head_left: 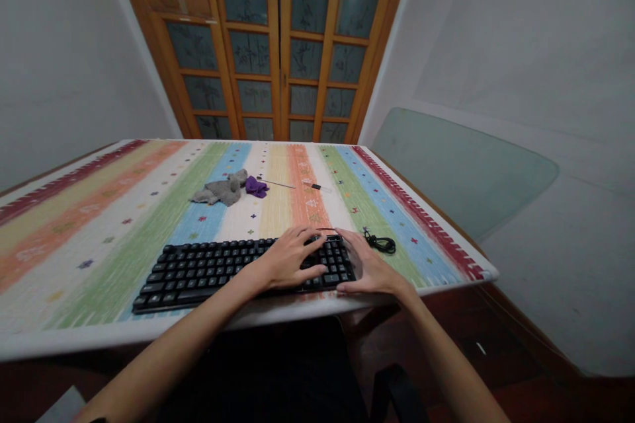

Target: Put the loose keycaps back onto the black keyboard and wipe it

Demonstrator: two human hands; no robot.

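A black keyboard (213, 271) lies near the front edge of the table, angled slightly. My left hand (290, 258) rests over its right part, palm down, with fingers apart and the thumb stretched across the keys. Around the keyboard's right end is my right hand (367, 264), its thumb at the front corner and its fingers at the back corner. A thin dark reddish strip (326, 229) shows at the back edge between the fingertips; I cannot tell what it is. A coiled black cable (381, 242) lies just right of my right hand.
Farther back on the striped tablecloth (143, 211) are a grey cloth (221, 190), a purple cloth (256, 187), a thin rod (278, 183) and a small brush-like item with a dark part (316, 186). A glass panel (461, 165) leans against the right wall.
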